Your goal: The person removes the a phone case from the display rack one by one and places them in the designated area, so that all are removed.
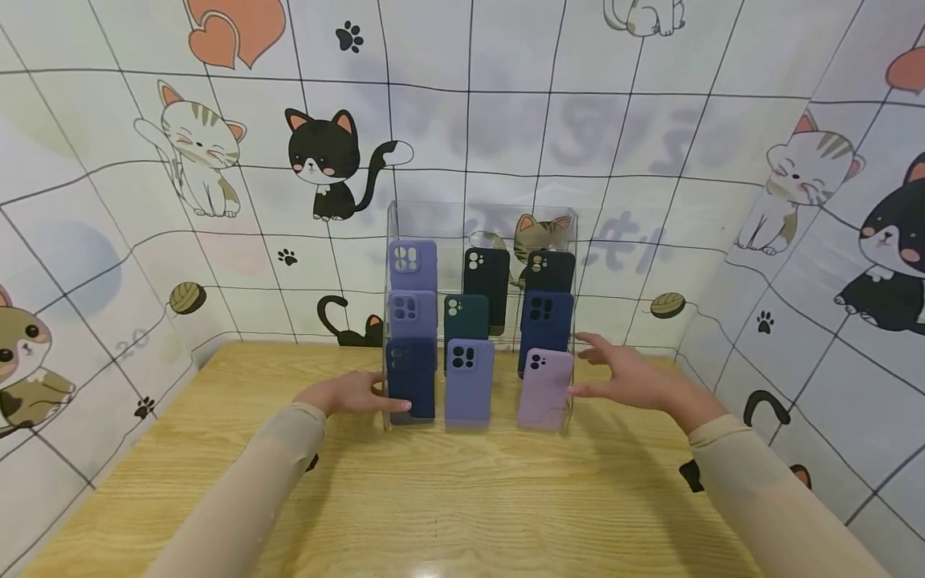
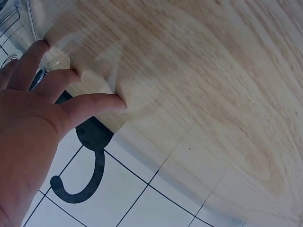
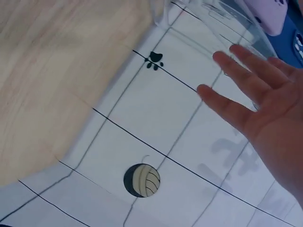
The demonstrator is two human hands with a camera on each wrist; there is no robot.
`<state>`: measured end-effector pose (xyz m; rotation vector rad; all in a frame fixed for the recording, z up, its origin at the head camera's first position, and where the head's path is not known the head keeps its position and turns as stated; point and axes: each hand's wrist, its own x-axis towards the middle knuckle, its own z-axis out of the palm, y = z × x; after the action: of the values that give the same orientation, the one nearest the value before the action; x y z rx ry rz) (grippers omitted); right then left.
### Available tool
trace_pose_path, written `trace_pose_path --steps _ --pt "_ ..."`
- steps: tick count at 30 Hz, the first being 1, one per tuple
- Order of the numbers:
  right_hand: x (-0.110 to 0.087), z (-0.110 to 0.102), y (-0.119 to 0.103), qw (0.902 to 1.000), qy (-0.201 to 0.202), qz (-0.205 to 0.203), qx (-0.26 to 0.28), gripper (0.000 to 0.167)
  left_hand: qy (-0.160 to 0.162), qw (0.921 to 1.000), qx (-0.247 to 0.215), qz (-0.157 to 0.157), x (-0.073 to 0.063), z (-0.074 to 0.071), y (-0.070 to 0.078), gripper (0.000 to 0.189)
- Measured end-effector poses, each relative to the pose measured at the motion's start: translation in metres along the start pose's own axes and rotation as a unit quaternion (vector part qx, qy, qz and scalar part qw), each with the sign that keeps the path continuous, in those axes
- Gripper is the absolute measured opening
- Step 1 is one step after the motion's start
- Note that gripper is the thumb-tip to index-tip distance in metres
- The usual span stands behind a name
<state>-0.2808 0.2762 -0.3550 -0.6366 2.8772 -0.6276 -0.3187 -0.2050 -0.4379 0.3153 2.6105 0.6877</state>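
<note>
A clear tiered display stand (image 1: 448, 223) bears several phone cases in three rows. Its front row has a dark blue case (image 1: 412, 381), a lavender case (image 1: 470, 384) and a pink case (image 1: 547, 389). Behind them are a dark green case (image 1: 470, 315), another dark blue case (image 1: 547, 321) and more lavender and black ones. My left hand (image 1: 352, 393) is at the stand's left side, thumb stretched across the front of the dark blue case. On the opposite side my right hand (image 1: 625, 376) has its fingers spread, with the thumb tip close to the pink case's edge.
The stand is on a light wood-grain table (image 1: 448, 498), near its back edge. White grid cloth (image 1: 621, 64) printed with cartoon cats, paw prints and yarn balls covers the walls behind and at both sides.
</note>
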Motion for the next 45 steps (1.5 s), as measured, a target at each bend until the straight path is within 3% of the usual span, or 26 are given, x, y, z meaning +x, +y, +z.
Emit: trace_pose_path --steps 3,6,12,17,23,28,35,45 --pt "-0.004 -0.007 -0.006 0.9992 0.028 -0.009 -0.026 0.083 0.003 1.0000 0.001 0.002 0.000 -0.001 0.001 0.125" --pt "-0.005 -0.005 -0.006 0.9988 0.031 -0.019 -0.033 0.071 0.003 1.0000 -0.003 0.006 0.000 -0.001 0.001 0.124" --pt "-0.003 0.007 0.000 0.9984 0.041 -0.037 -0.014 0.073 0.005 0.9999 -0.008 0.009 -0.002 0.000 0.002 0.123" --pt "-0.002 0.017 0.003 0.9961 0.068 -0.039 -0.041 0.070 0.006 0.9999 -0.010 0.006 -0.002 0.002 0.000 0.124" --pt "-0.004 0.031 -0.001 0.9806 0.138 -0.091 -0.104 0.055 0.008 0.9999 -0.010 0.001 -0.001 0.003 0.000 0.124" --pt "-0.001 0.044 -0.007 0.9680 0.167 -0.131 -0.134 0.062 0.008 0.9999 -0.007 -0.003 -0.001 0.003 0.000 0.123" --pt "0.004 0.061 -0.006 0.9721 0.166 -0.128 -0.106 0.072 0.010 0.9999 -0.002 -0.004 -0.002 0.003 0.000 0.123" --pt "0.009 0.072 -0.002 0.9661 0.206 -0.142 -0.064 0.060 0.014 0.9999 0.003 -0.004 0.000 0.003 0.000 0.124"
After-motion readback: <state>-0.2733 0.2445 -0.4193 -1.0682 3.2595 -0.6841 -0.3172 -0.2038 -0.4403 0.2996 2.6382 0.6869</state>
